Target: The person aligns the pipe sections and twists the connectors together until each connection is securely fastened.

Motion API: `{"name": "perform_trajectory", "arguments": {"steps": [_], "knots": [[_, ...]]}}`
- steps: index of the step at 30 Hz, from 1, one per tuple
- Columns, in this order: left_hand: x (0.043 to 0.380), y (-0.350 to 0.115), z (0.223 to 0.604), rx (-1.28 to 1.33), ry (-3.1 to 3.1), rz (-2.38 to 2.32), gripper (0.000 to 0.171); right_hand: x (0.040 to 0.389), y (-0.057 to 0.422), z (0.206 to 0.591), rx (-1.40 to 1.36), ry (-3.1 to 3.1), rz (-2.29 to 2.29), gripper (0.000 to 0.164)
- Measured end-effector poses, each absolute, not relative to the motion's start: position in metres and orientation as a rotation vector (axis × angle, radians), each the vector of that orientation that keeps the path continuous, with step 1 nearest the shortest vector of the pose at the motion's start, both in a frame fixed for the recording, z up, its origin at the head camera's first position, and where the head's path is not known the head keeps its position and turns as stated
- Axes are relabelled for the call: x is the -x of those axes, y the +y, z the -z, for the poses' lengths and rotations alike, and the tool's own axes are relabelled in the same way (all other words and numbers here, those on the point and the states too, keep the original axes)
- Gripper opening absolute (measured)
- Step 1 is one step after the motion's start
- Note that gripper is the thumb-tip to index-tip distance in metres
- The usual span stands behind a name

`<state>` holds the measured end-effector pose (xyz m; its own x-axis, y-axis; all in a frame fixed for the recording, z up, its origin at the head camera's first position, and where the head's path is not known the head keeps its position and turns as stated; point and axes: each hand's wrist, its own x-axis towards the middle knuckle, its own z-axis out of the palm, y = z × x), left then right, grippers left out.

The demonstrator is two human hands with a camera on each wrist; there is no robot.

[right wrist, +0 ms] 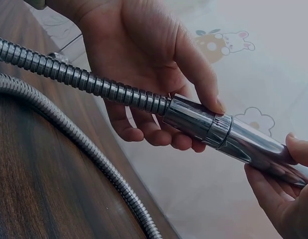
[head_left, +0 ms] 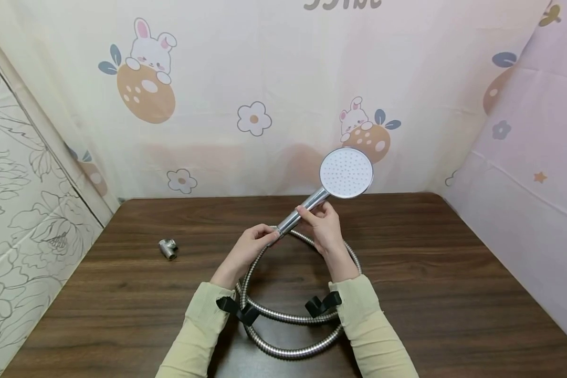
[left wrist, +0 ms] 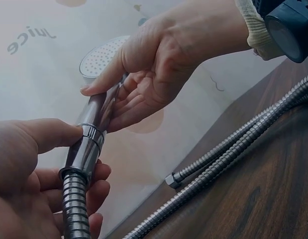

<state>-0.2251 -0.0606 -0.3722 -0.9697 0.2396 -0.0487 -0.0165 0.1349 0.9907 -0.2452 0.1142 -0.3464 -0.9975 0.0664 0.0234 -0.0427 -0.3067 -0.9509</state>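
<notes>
Chrome gleams along the handle of the shower head (head_left: 346,172), which is held tilted above the counter (head_left: 430,262) near its far edge, its pale round spray face turned toward the head camera. At the handle's lower end sits the connector (right wrist: 189,117) of a ribbed metal hose (head_left: 290,353), the two meeting at a narrow grooved ring (right wrist: 220,130); how tightly they are joined cannot be told.

The left hand (head_left: 252,245) pinches this joint, its thumb pressed on the ring and its other fingers curled behind the connector. The right hand (head_left: 327,231) grips the handle higher up, between thumb and fingers.

Below, the hose loops over the dark wood-grained counter, passing beneath both forearms; the left wrist view shows a hex nut (left wrist: 172,180) on its free end. Well apart, toward the counter's left side, lies a small metal tee fitting (head_left: 168,249). Pale yellow sleeves (head_left: 375,325) carry black straps (head_left: 323,304) at the wrists. Behind hangs a cream cloth (head_left: 293,68) printed with rabbits and flowers.
</notes>
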Motion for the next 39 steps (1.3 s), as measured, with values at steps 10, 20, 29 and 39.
{"name": "perform_trajectory", "arguments": {"steps": [10, 20, 29, 39], "knots": [[0.228, -0.06, 0.376, -0.258, 2.32, -1.913, 0.017, 0.246, 0.113, 0.346, 0.036, -1.803, -2.489, 0.024], [0.228, -0.057, 0.374, -0.184, 2.335, -1.943, 0.02, 0.249, 0.114, 0.344, 0.083, -1.805, -2.461, 0.023], [0.227, -0.059, 0.371, -0.163, 2.274, -1.969, 0.025, 0.249, 0.114, 0.345, 0.031, -1.786, -2.499, 0.015], [0.228, -0.06, 0.375, -0.164, 2.224, -1.921, 0.031, 0.247, 0.113, 0.349, 0.047, -1.769, -2.505, 0.015]]}}
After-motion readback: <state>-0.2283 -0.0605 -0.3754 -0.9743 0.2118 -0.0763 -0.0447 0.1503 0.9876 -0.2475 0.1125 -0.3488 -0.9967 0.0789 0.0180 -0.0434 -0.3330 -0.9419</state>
